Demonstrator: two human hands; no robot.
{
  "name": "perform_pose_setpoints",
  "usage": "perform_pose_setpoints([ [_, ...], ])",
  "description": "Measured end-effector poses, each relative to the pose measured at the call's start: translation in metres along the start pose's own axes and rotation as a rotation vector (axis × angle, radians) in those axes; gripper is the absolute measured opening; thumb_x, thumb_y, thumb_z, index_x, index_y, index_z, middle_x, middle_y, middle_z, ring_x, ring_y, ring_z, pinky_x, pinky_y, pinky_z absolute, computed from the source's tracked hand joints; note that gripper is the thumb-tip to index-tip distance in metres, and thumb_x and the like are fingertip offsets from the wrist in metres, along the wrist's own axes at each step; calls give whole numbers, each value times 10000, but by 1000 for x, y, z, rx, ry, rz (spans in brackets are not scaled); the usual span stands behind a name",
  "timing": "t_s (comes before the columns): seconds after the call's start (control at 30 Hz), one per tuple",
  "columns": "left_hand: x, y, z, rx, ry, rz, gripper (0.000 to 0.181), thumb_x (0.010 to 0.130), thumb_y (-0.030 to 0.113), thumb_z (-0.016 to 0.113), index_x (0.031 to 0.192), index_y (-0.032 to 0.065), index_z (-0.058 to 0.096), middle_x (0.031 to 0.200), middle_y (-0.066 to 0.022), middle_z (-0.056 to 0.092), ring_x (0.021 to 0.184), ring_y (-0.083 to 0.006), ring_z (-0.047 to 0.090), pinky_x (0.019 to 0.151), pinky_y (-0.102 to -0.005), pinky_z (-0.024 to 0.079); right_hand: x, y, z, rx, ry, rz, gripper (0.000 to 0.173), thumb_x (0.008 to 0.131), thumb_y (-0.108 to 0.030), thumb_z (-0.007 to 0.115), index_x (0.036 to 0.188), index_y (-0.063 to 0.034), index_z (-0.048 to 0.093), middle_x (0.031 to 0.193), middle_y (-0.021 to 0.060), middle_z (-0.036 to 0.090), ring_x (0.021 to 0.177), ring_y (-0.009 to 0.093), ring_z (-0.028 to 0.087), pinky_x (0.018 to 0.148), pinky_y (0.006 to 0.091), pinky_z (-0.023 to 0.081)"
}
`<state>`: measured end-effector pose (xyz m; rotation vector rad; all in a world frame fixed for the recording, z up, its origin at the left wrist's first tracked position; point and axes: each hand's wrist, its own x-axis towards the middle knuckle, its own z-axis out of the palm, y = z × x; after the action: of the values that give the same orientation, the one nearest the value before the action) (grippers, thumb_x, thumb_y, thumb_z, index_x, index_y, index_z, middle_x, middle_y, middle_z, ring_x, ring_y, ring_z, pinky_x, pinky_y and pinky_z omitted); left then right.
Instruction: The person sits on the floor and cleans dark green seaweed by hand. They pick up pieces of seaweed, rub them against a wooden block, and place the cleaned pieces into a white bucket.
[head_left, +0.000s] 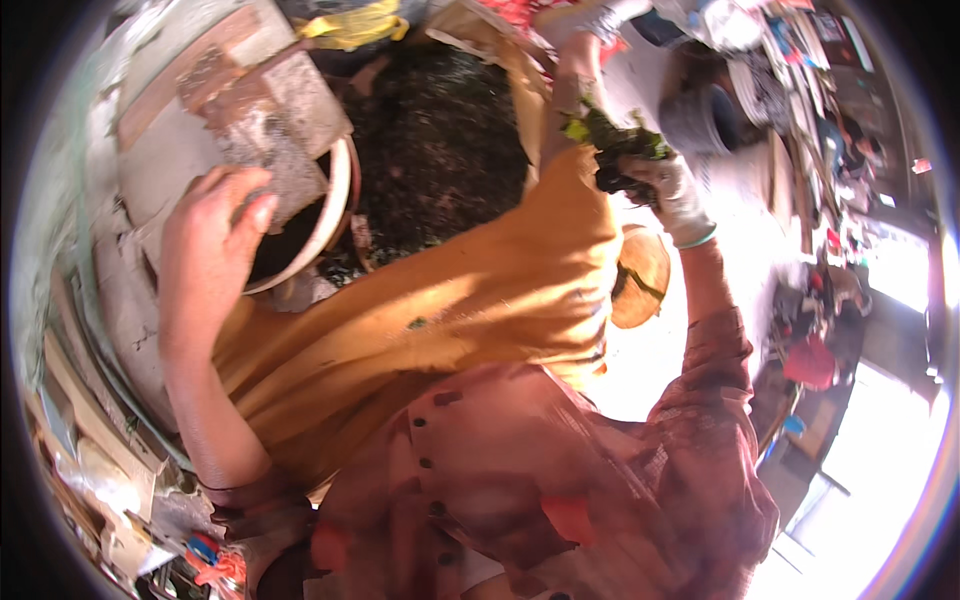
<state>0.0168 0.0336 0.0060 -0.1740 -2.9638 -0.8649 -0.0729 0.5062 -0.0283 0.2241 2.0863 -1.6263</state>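
Note:
My left hand (217, 214) is bare, its fingers bent and the thumb apart, with nothing visible in its grasp. It hovers over or touches a worn grey slab (289, 169) that lies partly across the mouth of a pale-rimmed bucket (334, 217); contact is unclear. Dark space shows inside the bucket. My right hand (679, 195) wears a light glove and grips a bunch of green leaves (619, 139) above my right knee. Between my legs spreads a heap of dark, leafy matter (442, 142), bordered on its right by a tan sheet (525, 97).
Flat boards (169, 165) lie at the left around the bucket. A round, cracked brown thing (641, 277), perhaps a log end, is beside my knee. Farther right stands a dark bucket (701, 120). Yellow plastic (356, 26) lies beyond the heap. Distant people appear at far right.

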Motion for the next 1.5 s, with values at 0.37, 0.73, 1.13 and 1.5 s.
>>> perform_pose_setpoints([
  [0.37,-3,-4,-1,-47,-16,20,170,865,81,624,1006,-13,631,903,-167,635,805,-344,608,725,-380,470,-105,131,-97,-1427,-29,547,713,685,-466,729,1213,-17,563,1058,252,661,971,338,664,844,360,523],
  [0.73,-17,-14,-19,115,-69,-68,239,831,105,656,1041,-6,626,992,-149,631,904,-337,601,787,-366,480,70,27,228,-1313,-423,-246,282,898,-292,589,1117,-131,665,812,120,693,693,233,674,606,347,538],
  [1.13,-8,-13,-28,148,-122,-117,337,814,180,692,1078,-24,642,1073,-162,610,969,-302,610,840,-334,491,114,319,350,-1483,-587,-767,419,906,-191,501,1325,-164,513,1232,160,538,953,275,587,731,404,465],
  [1.5,-7,-2,-18,7,-21,-236,339,775,150,709,1069,-9,649,1045,-149,611,928,-307,603,809,-345,492,102,268,322,-1060,-799,-527,156,819,-131,547,928,-38,608,818,178,676,753,367,670,638,462,525],
])
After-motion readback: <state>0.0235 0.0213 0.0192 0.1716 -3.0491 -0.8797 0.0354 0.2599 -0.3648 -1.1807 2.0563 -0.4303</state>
